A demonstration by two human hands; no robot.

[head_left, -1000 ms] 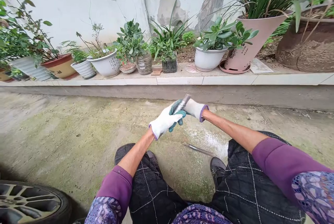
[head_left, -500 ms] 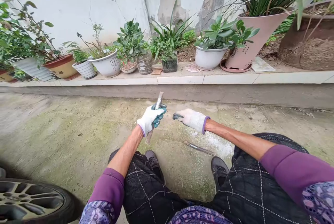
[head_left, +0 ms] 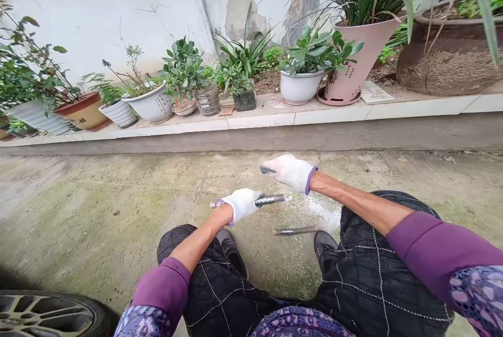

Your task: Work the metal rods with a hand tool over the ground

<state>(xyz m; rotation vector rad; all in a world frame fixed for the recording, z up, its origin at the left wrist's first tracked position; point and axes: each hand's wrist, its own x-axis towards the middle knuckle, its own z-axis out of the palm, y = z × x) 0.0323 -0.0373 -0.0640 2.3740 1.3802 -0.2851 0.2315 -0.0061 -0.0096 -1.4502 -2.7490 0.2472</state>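
Observation:
My left hand, in a white glove with green fingertips, grips a short grey metal rod held level, its end pointing right. My right hand, also gloved, hovers a little above and to the right of the rod, fingers loosely together, holding nothing. A second thin metal rod lies on the concrete ground between my two dark shoes, beside a whitish dusty patch. I am crouched, with dark checked trousers and purple sleeves in view.
A raised tiled ledge runs across the back with several potted plants, among them a white pot and a pink pot. A car wheel sits at bottom left. Mossy concrete lies to the left.
My hands were together on the rod, then parted. The left hand has lowered and turned the rod from upright to level. The right hand let go and stays near.

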